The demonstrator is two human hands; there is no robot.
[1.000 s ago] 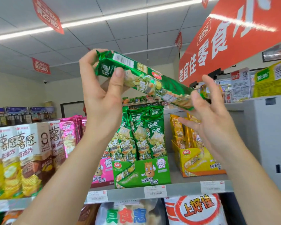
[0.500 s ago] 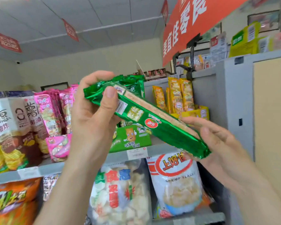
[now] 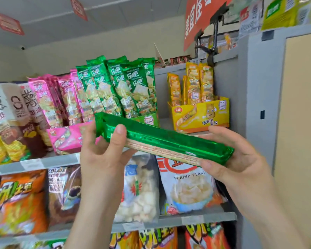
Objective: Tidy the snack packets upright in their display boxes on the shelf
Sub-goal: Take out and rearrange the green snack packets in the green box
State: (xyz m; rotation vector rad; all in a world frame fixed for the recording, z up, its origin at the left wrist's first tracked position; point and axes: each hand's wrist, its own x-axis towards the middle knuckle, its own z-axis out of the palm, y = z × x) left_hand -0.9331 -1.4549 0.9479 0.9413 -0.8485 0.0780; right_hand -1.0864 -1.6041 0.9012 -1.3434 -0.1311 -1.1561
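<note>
Lowered now, one green packet [image 3: 165, 142] (two hands [image 3: 101, 155] [image 3: 241, 164] gripping) fronts three boxes [image 3: 66, 139] [image 3: 149, 119] [image 3: 201, 115].

Bright even light, soft shadows; edges bowed, corners slightly blurred.

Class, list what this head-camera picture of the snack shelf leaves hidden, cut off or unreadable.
Head view:
- Green display box: mostly hidden behind the held green packet.
- Held packet's front print: turned away from the camera.
- Shelf price labels: too blurred to read.
- Shrimp flakes bag: top covered by that packet.
</note>
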